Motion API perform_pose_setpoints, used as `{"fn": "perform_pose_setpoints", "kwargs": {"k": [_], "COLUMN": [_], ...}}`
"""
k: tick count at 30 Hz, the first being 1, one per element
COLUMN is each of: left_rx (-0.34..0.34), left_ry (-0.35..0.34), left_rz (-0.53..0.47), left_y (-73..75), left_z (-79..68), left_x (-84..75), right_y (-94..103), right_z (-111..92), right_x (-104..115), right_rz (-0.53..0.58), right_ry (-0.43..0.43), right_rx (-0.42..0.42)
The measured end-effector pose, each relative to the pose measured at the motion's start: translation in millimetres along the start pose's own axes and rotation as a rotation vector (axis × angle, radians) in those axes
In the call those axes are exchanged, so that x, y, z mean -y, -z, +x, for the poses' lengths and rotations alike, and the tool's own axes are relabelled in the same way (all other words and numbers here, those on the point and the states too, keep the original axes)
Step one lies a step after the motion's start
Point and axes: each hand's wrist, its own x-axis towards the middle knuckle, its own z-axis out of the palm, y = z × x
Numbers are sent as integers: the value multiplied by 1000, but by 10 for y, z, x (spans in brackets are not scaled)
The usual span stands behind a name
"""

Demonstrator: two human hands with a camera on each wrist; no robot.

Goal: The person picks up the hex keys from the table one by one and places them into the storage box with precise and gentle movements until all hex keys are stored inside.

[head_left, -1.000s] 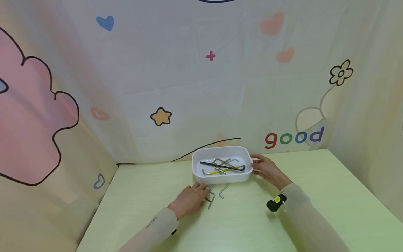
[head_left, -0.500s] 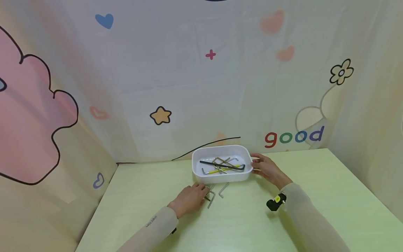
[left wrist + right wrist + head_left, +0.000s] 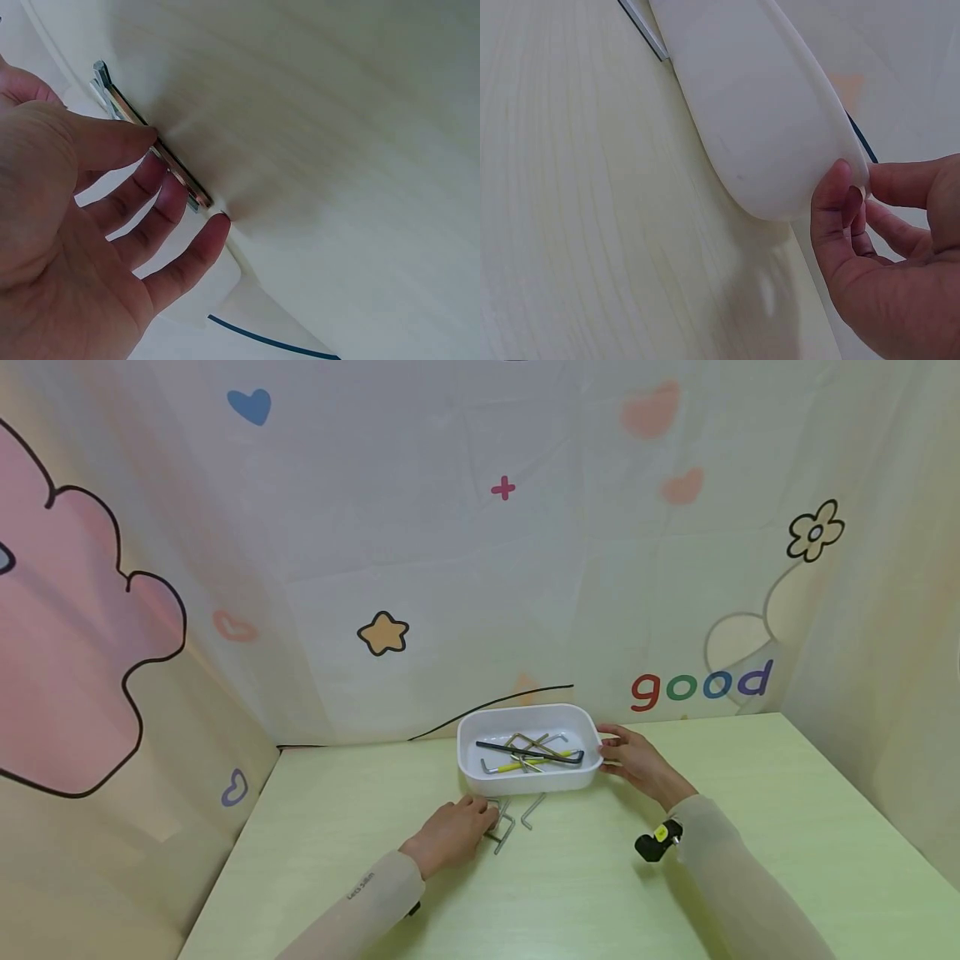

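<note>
A white plastic tray (image 3: 529, 784) stands at the back of the table, with several hex keys inside, among them a long black hex key (image 3: 498, 747) and a yellow-sleeved one (image 3: 510, 768). My right hand (image 3: 637, 766) pinches the tray's right end, thumb and fingers at its rim in the right wrist view. In front of the tray, my left hand (image 3: 453, 833) is lowered over loose hex keys. Its thumb and fingers pinch a brass-coloured hex key (image 3: 180, 169) in the left wrist view, partly hidden by the fingers. Next to it lies a silver hex key (image 3: 507, 833).
Another silver hex key (image 3: 531, 814) lies apart, just before the tray's front wall. A printed curtain (image 3: 435, 527) hangs right behind the pale green table (image 3: 585, 893) and along both sides.
The hex keys at the left hand's fingertips have shifted slightly. Both hands and the tray have stayed almost where they were.
</note>
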Motion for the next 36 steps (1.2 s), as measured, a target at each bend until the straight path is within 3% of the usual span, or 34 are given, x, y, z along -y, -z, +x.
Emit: {"fn": "perform_pose_setpoints", "kwargs": {"k": [13,36], "left_rx": [24,19], "left_ry": [5,-33], "left_rz": [28,-21], "left_y": [-7,-2], "left_z": [-12,-38], "left_x": [-2,36], "right_y": [-8,-3], "right_z": [16,6], "right_x": [-13,-16], "right_rz": [-4,-23], "right_ry": [-18,-18], "right_rx": [-5,-12]}}
